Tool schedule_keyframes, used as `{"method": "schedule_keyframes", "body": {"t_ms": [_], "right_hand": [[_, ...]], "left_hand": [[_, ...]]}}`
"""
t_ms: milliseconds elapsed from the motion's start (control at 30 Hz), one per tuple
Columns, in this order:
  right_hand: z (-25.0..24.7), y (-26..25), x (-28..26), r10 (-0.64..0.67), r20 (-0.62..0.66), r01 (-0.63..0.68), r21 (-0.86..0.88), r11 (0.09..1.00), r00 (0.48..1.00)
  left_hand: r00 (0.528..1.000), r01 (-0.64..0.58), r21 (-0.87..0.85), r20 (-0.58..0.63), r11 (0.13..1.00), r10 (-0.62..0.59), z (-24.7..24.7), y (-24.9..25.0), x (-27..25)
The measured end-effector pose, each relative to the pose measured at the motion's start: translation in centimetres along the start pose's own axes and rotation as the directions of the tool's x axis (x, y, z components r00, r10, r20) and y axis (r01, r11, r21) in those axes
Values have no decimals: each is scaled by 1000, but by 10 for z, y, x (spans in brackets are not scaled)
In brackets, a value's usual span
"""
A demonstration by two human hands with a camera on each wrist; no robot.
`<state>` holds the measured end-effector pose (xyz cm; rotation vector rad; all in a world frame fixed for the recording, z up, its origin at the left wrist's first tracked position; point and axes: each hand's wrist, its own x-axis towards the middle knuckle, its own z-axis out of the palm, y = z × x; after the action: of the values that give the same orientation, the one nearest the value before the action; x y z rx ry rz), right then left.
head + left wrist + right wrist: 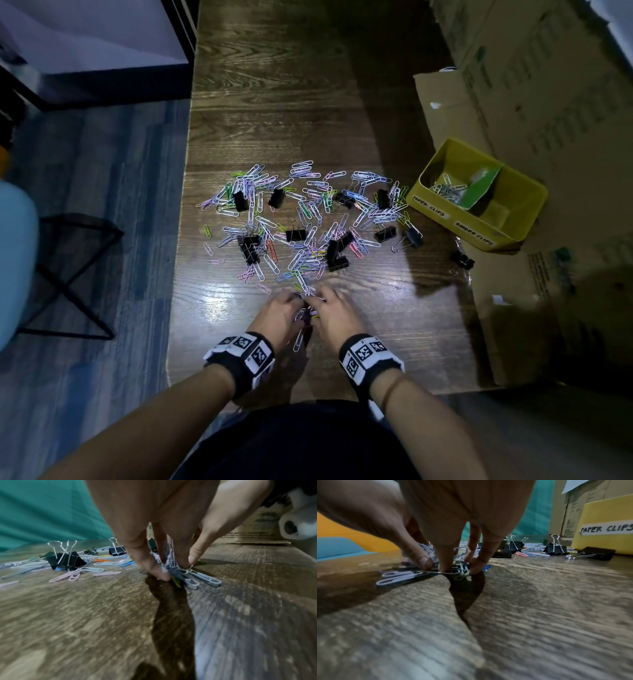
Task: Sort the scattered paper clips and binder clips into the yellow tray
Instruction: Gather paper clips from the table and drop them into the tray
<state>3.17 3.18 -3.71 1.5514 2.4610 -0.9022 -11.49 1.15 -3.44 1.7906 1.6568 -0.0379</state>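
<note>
Two hands, left hand (279, 313) and right hand (337, 313), fingers curled, pinch one bunch of paper clips (178, 569) at lower centre on the table (274, 102). Light, slippery, tangle-prone; best grasped bunched. Yellow tray (442, 214) centre right; binder clips (295, 235) scattered.

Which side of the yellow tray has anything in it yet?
Only the side labelled paper clips: the yellow tray holds a small heap of paper clips there. The binder clips side looks empty, partly hidden by a green card.

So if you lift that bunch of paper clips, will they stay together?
Probably not all. The bunch of paper clips looks loose and splayed between both hands, so some may slip out. They are thin wire, likely light.
</note>
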Motion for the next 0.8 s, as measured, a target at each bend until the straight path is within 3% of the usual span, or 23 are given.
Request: {"method": "schedule_keyframes", "body": {"t_ms": [133, 233, 333, 633, 733, 800], "right_hand": [[-1, 9, 1, 35, 52, -35, 3, 999, 998], [-3, 17, 6, 106, 71, -110, 48, 993, 992], [-8, 22, 7, 135, 58, -141, 109, 984, 989], [-22, 34, -10, 220, -135, -157, 372, 915, 966], [-31, 38, -19, 260, -186, -136, 501, 855, 948], [-39, 41, -25, 277, -199, -111, 588, 801, 940]], "left_hand": [[998, 27, -124, -45, 992, -33, -11, -8, -1], [995, 103, -189, 3, 977, -104, -23, -13, -1], [995, 95, -281, 21, 955, -93, -35, -14, 0], [997, 62, -419, 64, 906, -38, -54, -30, 11], [996, 66, -432, 80, 900, -35, -69, -30, 16], [988, 110, -528, 151, 842, -34, -81, -27, 21]]}}
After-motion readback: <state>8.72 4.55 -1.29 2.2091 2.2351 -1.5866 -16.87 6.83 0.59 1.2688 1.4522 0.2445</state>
